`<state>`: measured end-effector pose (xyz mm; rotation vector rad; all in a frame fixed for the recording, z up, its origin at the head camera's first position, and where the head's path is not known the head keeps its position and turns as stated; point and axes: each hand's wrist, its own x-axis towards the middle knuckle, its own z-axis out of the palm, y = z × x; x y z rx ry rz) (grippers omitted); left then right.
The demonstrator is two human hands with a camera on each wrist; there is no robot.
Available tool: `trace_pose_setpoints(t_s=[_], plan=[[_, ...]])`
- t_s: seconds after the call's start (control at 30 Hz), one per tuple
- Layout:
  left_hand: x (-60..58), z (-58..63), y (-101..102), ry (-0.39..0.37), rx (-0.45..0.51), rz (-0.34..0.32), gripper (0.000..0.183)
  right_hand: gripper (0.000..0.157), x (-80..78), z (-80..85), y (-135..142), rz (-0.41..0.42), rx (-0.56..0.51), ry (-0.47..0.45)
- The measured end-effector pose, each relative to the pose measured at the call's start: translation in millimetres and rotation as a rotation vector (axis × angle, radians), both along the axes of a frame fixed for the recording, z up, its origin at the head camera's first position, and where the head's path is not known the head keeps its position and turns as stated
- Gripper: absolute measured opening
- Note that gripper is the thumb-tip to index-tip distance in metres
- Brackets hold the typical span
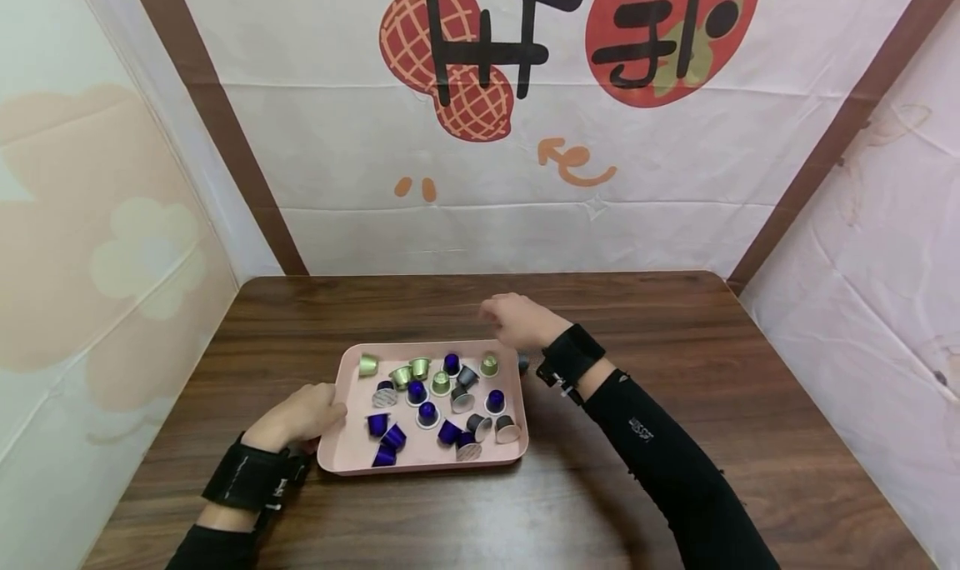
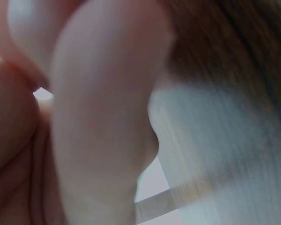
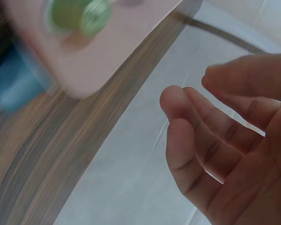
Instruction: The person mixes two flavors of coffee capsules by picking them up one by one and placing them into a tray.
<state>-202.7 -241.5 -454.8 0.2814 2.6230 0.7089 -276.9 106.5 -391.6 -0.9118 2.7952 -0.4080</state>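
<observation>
A pink tray (image 1: 348,468) lies on the table with several coffee capsules in it: green ones (image 1: 421,367), dark blue-purple ones (image 1: 393,437) and grey ones (image 1: 478,425). Some stand upside down, others lie on their sides. My left hand (image 1: 303,416) grips the tray's left rim; its fingers fill the left wrist view, where the tray itself is hidden. Above the far right corner of the tray hovers my right hand (image 1: 521,320), fingers (image 3: 180,145) loosely bent, with nothing between them. Just outside the tray's right edge sits a blue-grey capsule (image 1: 522,362), partly covered by the wrist.
The brown wooden table (image 1: 637,320) extends around the tray on all sides. A white printed cloth (image 1: 337,137) hangs behind its far edge, and more cloth hangs at the left and right sides.
</observation>
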Motion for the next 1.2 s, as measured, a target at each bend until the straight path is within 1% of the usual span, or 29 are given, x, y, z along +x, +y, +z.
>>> trace_pose_setpoints(t_s=[0.1, 0.23, 0.33, 0.47, 0.57, 0.7, 0.77, 0.87, 0.97, 1.2], plan=[[-1.3, -1.4, 1, 0.003, -0.004, -0.003, 0.011, 0.039, 0.9, -2.9, 19, -0.03, -0.001, -0.002], [-3.0, -2.7, 1, 0.005, 0.011, -0.008, 0.011, 0.042, 2.7, -11.5, 38, -0.044, 0.043, -0.003], [-2.9, -2.6, 0, 0.007, 0.012, -0.005, 0.011, 0.043, 4.8, -19.5, 46, -0.051, 0.069, -0.036], [-2.7, -2.3, 1, 0.004, 0.005, 0.0, 0.012, 0.049, 7.5, -31.0, 51, -0.092, 0.075, -0.108], [-2.3, -2.4, 1, 0.009, 0.01, -0.009, 0.011, 0.052, 8.0, -40.6, 53, -0.112, 0.081, -0.125], [-2.2, -1.3, 2, 0.014, 0.017, -0.014, 0.011, 0.046, 6.4, -52.2, 54, -0.082, 0.07, -0.106], [-2.0, -0.2, 1, 0.015, 0.017, -0.013, 0.013, 0.039, 4.9, -56.3, 52, -0.061, 0.068, -0.095], [-2.2, 0.0, 1, 0.015, 0.017, -0.008, 0.014, 0.029, 3.0, -60.7, 51, -0.057, 0.077, -0.084], [-2.4, -1.3, 2, 0.015, 0.021, -0.007, 0.013, 0.023, 2.3, -62.9, 50, -0.064, 0.081, -0.08], [-0.8, -3.0, 1, 0.026, 0.022, -0.002, 0.01, 0.015, 2.9, -63.5, 47, -0.026, 0.071, -0.051]])
